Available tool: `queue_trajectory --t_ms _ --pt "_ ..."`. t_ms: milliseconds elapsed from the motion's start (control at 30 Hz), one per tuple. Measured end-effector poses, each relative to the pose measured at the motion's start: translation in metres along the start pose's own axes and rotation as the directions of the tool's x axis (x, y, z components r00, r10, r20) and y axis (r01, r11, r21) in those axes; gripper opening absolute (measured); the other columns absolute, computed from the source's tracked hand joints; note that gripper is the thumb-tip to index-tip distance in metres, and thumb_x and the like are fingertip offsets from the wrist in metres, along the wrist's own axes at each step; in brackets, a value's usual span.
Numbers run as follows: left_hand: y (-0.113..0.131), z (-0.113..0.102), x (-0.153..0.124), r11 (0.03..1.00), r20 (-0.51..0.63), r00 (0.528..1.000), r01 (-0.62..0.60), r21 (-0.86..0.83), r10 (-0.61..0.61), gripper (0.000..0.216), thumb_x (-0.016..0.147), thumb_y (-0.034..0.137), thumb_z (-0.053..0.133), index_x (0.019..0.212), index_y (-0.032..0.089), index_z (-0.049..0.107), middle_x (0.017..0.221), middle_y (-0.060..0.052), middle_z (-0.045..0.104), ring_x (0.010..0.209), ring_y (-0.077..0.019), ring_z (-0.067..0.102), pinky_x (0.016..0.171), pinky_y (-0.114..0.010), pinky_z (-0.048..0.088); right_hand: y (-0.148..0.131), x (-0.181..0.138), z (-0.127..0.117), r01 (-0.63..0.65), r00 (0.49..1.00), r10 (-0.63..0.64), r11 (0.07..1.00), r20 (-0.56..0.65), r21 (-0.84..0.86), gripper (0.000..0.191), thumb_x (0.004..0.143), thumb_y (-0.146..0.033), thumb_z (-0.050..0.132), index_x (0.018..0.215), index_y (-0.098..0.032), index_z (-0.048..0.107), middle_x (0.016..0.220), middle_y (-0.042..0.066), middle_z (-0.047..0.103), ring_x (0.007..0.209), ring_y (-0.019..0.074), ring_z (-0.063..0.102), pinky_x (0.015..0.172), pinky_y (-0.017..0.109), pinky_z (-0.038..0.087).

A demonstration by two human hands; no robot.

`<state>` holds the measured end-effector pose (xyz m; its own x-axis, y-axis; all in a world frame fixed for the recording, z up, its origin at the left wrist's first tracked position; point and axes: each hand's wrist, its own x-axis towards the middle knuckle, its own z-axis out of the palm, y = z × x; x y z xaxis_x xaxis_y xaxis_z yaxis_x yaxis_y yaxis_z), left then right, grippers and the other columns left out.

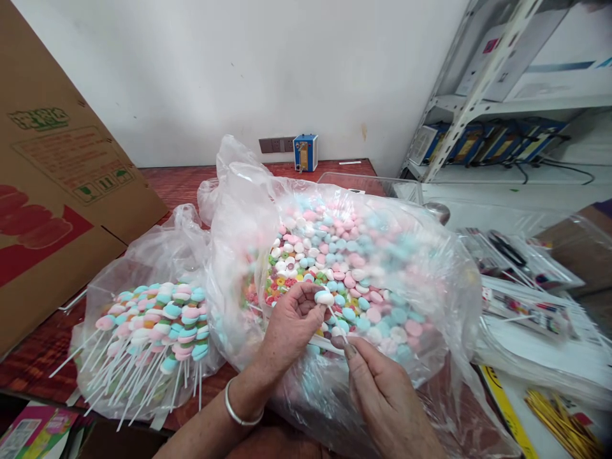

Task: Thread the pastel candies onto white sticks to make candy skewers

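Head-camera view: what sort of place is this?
Probably a candy workroom or small workshop: there's a large plastic bag of loose pastel candies, a pile of candy skewers, and a metal storage rack.

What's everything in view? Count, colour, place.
large bag: one, clear, centre
loose candies: many, pink, blue, white, in large bag
candy rings: many, multicoloured, in large bag
candy sticks: many, pastel, left
small bag: one, clear, left
cardboard box: one, brown, far left
table: one, reddish, under bags
device: one, blue and white, table's back
shelf: one, white, right
similar devices: several, blue, on shelf
packets: several, clear, right side
strips: many, gold, lower right
bangle: one, silver, left wrist
left hand: one, bare, holding pale candy
right hand: one, bare, holding white stick
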<state>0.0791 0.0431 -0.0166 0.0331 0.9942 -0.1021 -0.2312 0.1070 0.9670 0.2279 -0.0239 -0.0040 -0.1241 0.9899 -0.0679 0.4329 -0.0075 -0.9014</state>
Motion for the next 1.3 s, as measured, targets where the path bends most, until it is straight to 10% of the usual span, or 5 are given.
queue_trajectory --t_ms 433,733,1033,1300 --pt "-0.002 0.006 -0.011 0.962 0.067 0.993 -0.109 0.250 0.095 0.021 0.082 0.018 0.065 0.101 0.020 0.072 0.093 -0.004 0.076 0.084 -0.0187 0.072 0.072 -0.028 0.058 -0.003 0.011 0.006 0.050 0.997 -0.055 0.993 -0.050 -0.104 0.038 0.099 -0.038 0.033 0.083 -0.020 0.061 0.073 0.004 0.066 0.067 0.0178 0.061 0.063 0.025 0.045" --pt "0.003 -0.009 -0.021 0.717 0.202 0.934 -0.356 0.600 0.294 0.049 0.091 0.011 0.054 0.137 0.026 0.060 0.124 -0.005 0.073 0.110 -0.0213 0.069 0.100 -0.035 0.051 0.018 0.037 0.007 0.172 0.930 -0.329 0.781 -0.162 -0.601 0.031 0.104 -0.029 0.039 0.088 -0.021 0.065 0.072 0.000 0.069 0.058 0.0162 0.063 0.051 0.025 0.031" --pt "0.027 -0.074 0.026 -0.011 0.204 0.882 -0.221 0.975 0.424 0.020 0.093 0.015 0.057 0.095 0.021 0.076 0.096 -0.009 0.072 0.098 -0.0298 0.060 0.088 -0.045 0.047 -0.018 0.067 0.014 0.114 0.962 -0.274 0.460 -0.018 -0.881 0.018 0.096 -0.014 0.055 0.082 -0.020 0.066 0.079 0.006 0.065 0.070 0.0185 0.065 0.051 0.028 0.024" --pt "0.023 -0.074 0.034 -0.135 0.278 0.874 -0.244 0.960 0.399 0.011 0.091 0.021 0.066 0.088 0.025 0.075 0.096 -0.006 0.072 0.098 -0.0287 0.058 0.089 -0.046 0.040 -0.034 0.085 0.027 0.137 0.980 -0.184 0.376 0.071 -0.916 0.013 0.089 -0.009 0.061 0.083 -0.017 0.067 0.087 0.009 0.068 0.077 0.0216 0.070 0.053 0.027 0.033"
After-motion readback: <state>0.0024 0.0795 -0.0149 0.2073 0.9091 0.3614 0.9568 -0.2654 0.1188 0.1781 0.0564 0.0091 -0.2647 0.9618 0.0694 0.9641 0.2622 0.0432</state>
